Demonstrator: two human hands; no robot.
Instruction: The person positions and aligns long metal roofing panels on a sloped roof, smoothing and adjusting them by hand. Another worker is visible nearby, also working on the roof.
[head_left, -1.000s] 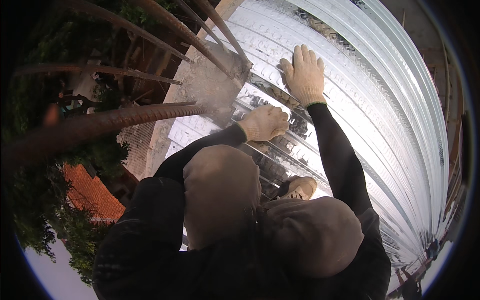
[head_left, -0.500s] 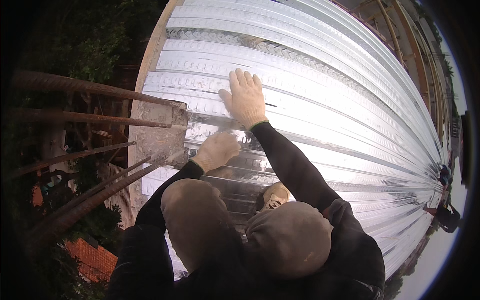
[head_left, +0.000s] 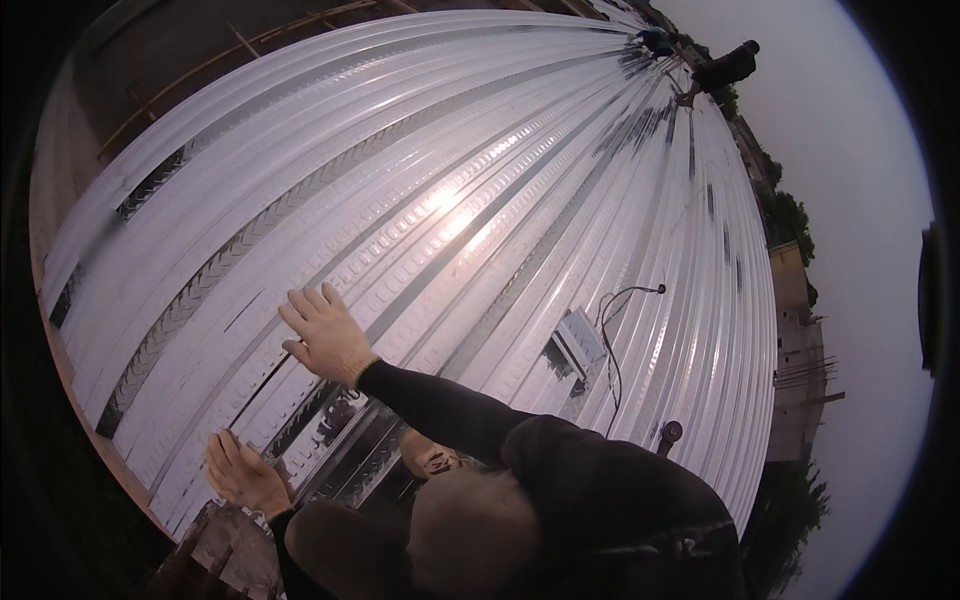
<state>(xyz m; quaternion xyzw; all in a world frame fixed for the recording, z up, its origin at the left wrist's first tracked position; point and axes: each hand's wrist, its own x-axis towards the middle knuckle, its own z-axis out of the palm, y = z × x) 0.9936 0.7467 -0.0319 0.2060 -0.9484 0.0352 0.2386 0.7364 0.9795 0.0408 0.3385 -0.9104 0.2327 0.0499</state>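
Note:
I crouch at the edge of a wide roof of shiny corrugated metal sheets. My right hand lies flat on a sheet with its fingers spread, the black-sleeved arm stretched out. My left hand rests lower left, near the sheet's edge, fingers apart and holding nothing. My knees and a foot show below the arms.
A small flat box with a thin cable lies on the sheets to the right, and a dark round knob sits beyond it. A rough concrete block stands under the near edge. A person crouches at the roof's far end.
The view has swung up and right from the concrete block and steel bars to the open roof. Both hands stay on the sheet, and the left hand now lies more open.

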